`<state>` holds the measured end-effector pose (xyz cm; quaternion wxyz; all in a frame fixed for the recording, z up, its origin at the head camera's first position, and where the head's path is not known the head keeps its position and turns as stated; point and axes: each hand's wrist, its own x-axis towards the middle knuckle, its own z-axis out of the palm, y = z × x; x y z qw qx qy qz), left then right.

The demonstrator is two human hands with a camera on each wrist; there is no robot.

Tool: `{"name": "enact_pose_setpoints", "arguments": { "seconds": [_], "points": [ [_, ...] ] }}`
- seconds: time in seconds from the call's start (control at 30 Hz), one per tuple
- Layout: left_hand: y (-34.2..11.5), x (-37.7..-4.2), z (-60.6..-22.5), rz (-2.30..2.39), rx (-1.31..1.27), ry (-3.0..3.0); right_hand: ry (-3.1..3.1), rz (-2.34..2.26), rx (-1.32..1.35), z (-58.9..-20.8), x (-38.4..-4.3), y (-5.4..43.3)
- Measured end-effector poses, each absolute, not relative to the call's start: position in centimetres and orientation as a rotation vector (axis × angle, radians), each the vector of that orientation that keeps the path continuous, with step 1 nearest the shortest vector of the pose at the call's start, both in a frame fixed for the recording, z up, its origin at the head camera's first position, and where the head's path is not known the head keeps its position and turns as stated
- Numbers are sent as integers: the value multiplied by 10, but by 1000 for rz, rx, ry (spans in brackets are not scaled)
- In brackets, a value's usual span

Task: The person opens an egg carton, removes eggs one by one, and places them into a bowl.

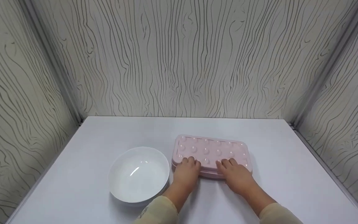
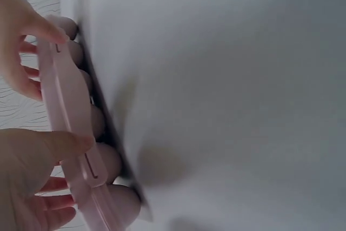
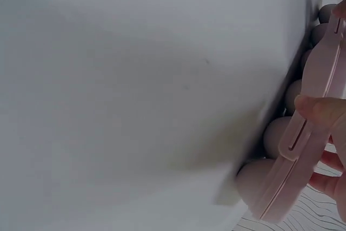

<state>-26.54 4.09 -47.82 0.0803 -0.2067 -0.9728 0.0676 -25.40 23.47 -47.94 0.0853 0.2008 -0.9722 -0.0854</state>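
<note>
A pink plastic egg box (image 1: 206, 151) lies on the table, its lid down and covered with rows of round bumps. My left hand (image 1: 186, 175) grips the left part of its near side, fingers on top of the lid. Farther right along the same side, my right hand (image 1: 237, 178) holds it too. In the left wrist view the left thumb (image 2: 73, 145) presses on the long front latch (image 2: 75, 93). The right wrist view has the right thumb (image 3: 313, 107) on the other end of that latch, above rounded egg cups (image 3: 254, 179).
A large white bowl (image 1: 138, 179) stands on the white table (image 1: 82, 174), just left of the egg box and close to the left forearm. Wood-grain panels (image 1: 179, 59) rise behind the table and at both sides.
</note>
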Motion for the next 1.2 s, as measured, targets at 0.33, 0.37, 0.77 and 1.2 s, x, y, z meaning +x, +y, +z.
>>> {"name": "enact_pose_setpoints", "arguments": {
  "seconds": [0.33, 0.37, 0.77, 1.2],
  "points": [
    [49, -270, -491, 417, -633, -2804, -2734, -444, 612, -491, -256, 227],
    [50, -270, -491, 442, -636, -2792, -2731, -441, 606, -492, -256, 226],
    [55, -277, -496, 512, -628, -2737, -2666, -448, 613, -499, -260, 222],
    [62, -278, -498, 614, -649, -2710, -2542, -504, 591, -509, -261, 220]
  ]
}}
